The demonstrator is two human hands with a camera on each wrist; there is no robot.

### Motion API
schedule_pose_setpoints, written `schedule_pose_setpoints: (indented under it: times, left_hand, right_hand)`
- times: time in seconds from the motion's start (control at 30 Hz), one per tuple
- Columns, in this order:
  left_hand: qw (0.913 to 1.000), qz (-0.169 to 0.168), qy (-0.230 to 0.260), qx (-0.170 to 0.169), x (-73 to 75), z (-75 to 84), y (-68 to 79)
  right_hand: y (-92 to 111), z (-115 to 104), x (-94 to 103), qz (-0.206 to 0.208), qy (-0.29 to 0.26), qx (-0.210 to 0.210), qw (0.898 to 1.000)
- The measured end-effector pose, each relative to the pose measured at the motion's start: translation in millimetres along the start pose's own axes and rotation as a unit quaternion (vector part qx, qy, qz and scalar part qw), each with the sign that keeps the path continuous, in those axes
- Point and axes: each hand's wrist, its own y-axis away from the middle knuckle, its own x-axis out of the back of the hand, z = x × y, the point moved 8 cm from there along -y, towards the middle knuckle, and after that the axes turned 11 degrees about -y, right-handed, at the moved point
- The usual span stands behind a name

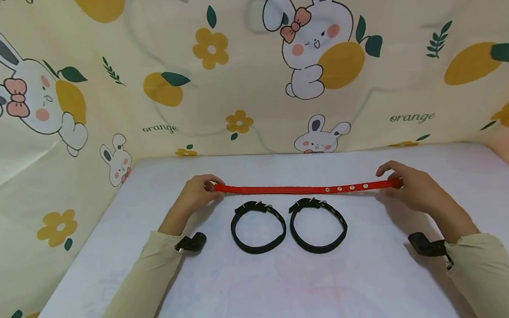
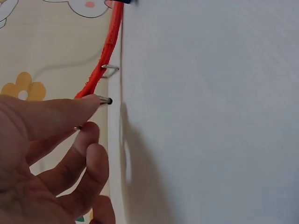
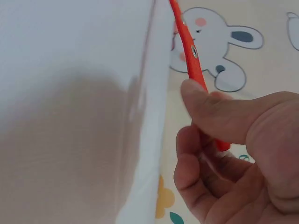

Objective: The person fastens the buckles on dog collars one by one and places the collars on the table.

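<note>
A red collar [image 1: 288,190] is stretched out nearly straight between my two hands, above the far part of the table. My left hand [image 1: 197,193] pinches its buckle end; metal buckle parts [image 2: 106,100] show by the thumb in the left wrist view. At the other end, my right hand [image 1: 417,188] grips the strap between thumb and fingers. Metal-ringed holes [image 3: 194,51] run along the strap near that hand. Closer to me, two black collars [image 1: 256,251] [image 1: 316,250] lie side by side on the table, each buckled into a loop.
The white table [image 1: 296,304] ends at a hanging cloth [image 1: 252,78] printed with rabbits and oranges, at the back and left. Small black cameras [image 1: 192,242] [image 1: 426,245] sit on both wrists.
</note>
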Motion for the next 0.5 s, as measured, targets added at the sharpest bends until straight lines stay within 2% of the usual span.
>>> schedule_pose_setpoints:
  times: [0.23, 0.43, 0.5]
  left_hand:
    - [0.9991, -0.003, 0.041, -0.007, 3.3, -1.9, -4.0]
    - [0.9962, 0.003, 0.087, 0.012, 4.6, -6.3, -2.2]
    - [0.9931, 0.008, 0.116, 0.019, 6.7, -5.8, -1.7]
  right_hand:
    - [1, -4, 8.2, 0.018, -0.02, 0.011, 1.0]
    - [1, -5, 10.2, 0.039, -0.058, 0.008, 0.998]
    - [2, -5, 11.9, 0.046, -0.069, 0.009, 0.997]
